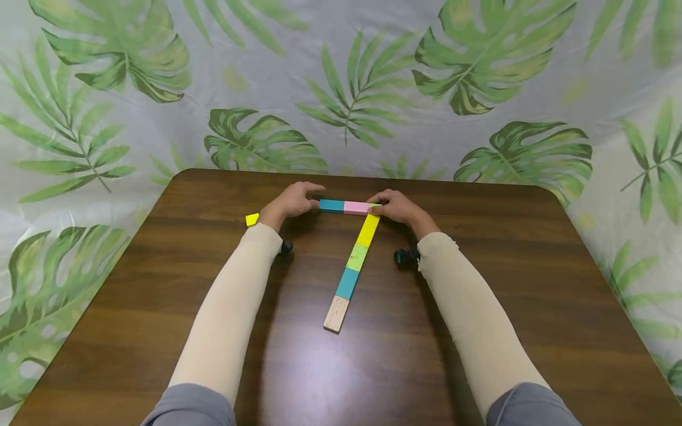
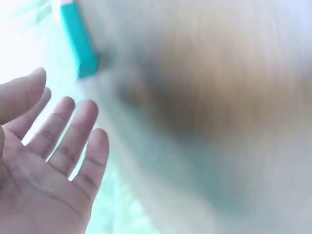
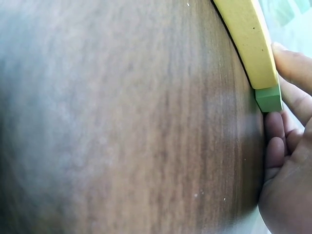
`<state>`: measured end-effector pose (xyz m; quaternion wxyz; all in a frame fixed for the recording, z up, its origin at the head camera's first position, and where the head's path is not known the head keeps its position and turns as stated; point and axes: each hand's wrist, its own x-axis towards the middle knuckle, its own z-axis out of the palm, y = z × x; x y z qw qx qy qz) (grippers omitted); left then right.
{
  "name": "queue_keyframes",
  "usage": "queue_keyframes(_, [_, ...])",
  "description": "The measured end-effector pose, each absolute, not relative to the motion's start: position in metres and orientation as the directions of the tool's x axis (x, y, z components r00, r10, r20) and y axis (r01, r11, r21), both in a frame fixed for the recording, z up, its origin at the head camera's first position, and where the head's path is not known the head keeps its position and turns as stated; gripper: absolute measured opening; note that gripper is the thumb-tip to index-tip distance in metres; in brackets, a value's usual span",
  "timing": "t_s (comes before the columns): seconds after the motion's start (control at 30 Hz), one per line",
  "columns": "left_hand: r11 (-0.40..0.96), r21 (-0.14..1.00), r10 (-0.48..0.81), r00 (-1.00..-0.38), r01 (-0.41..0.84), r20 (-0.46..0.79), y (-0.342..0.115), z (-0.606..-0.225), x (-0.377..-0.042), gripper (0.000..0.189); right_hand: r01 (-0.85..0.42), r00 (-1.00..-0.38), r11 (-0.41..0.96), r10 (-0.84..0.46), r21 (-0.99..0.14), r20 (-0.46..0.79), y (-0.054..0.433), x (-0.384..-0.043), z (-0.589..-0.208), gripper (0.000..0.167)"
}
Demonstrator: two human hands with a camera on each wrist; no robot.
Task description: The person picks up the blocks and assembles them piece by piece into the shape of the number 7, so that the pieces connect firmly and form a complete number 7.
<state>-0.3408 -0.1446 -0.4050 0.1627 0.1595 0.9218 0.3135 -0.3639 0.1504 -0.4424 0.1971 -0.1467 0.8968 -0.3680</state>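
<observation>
Flat wooden blocks lie on the table in the outline of a 7. The top bar runs from a teal block (image 1: 331, 206) through a pink block (image 1: 356, 207) to a green block (image 1: 375, 206). My left hand (image 1: 293, 201) is just off the teal end, its fingers spread and apart from the block (image 2: 80, 41) in the left wrist view. At the other end, my right hand (image 1: 401, 208) pinches the green block (image 3: 269, 100) with thumb and finger. Below it slants a stem: a yellow block (image 1: 368, 231), a light green block (image 1: 357, 257), a teal block (image 1: 347, 284) and a bare-wood block (image 1: 336, 313).
A loose yellow block (image 1: 252, 219) lies beside my left wrist. Black wrist devices (image 1: 407, 256) hang under both forearms. The brown wooden table (image 1: 479, 272) ends at a far edge just beyond the hands, with a leaf-patterned curtain (image 1: 362, 89) behind it.
</observation>
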Motion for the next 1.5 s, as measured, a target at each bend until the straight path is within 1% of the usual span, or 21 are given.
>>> queue_keyframes(0.17, [0.797, 0.565, 0.402, -0.886, 0.213, -0.233, -0.18, -0.382, -0.325, 0.051, -0.109, -0.881, 0.684, -0.403, -0.721, -0.25, 0.148, -0.363, -0.446, 0.039])
queue_keyframes(0.3, [0.821, 0.528, 0.366, -0.909, 0.216, -0.199, -0.211, -0.373, -0.305, 0.049, -0.103, -0.879, 0.683, -0.402, -0.723, -0.254, 0.148, -0.364, -0.446, 0.039])
queue_keyframes(0.43, [0.845, 0.493, 0.321, -0.935, 0.21, -0.151, -0.237, -0.375, -0.29, 0.048, -0.112, -0.881, 0.681, -0.405, -0.723, -0.244, 0.148, -0.365, -0.443, 0.039])
queue_keyframes(0.63, [0.894, 0.414, 0.287, -0.931, 0.174, -0.228, -0.254, -0.386, -0.283, 0.055, -0.115, -0.879, 0.683, -0.407, -0.721, -0.246, 0.15, -0.365, -0.443, 0.039])
queue_keyframes(0.77, [0.912, 0.362, 0.291, -0.926, 0.193, -0.241, -0.256, -0.393, -0.282, 0.055, -0.111, -0.88, 0.683, -0.406, -0.722, -0.248, 0.15, -0.365, -0.446, 0.039])
queue_keyframes(0.83, [0.911, 0.362, 0.296, -0.925, 0.198, -0.239, -0.256, -0.397, -0.282, 0.053, -0.109, -0.881, 0.685, -0.402, -0.72, -0.249, 0.15, -0.365, -0.447, 0.039])
queue_keyframes(1.03, [0.905, 0.404, 0.246, -0.937, 0.131, -0.248, -0.259, -0.403, -0.284, 0.044, -0.11, -0.881, 0.687, -0.401, -0.718, -0.249, 0.15, -0.365, -0.447, 0.039])
queue_keyframes(1.3, [0.878, 0.472, 0.216, -0.944, 0.076, -0.25, -0.266, -0.409, -0.286, 0.046, -0.117, -0.877, 0.681, -0.412, -0.723, -0.246, 0.15, -0.365, -0.446, 0.039])
queue_keyframes(1.5, [0.857, 0.511, 0.231, -0.938, 0.071, -0.258, -0.271, -0.41, -0.285, 0.046, -0.127, -0.879, 0.69, -0.411, -0.712, -0.242, 0.15, -0.365, -0.445, 0.039])
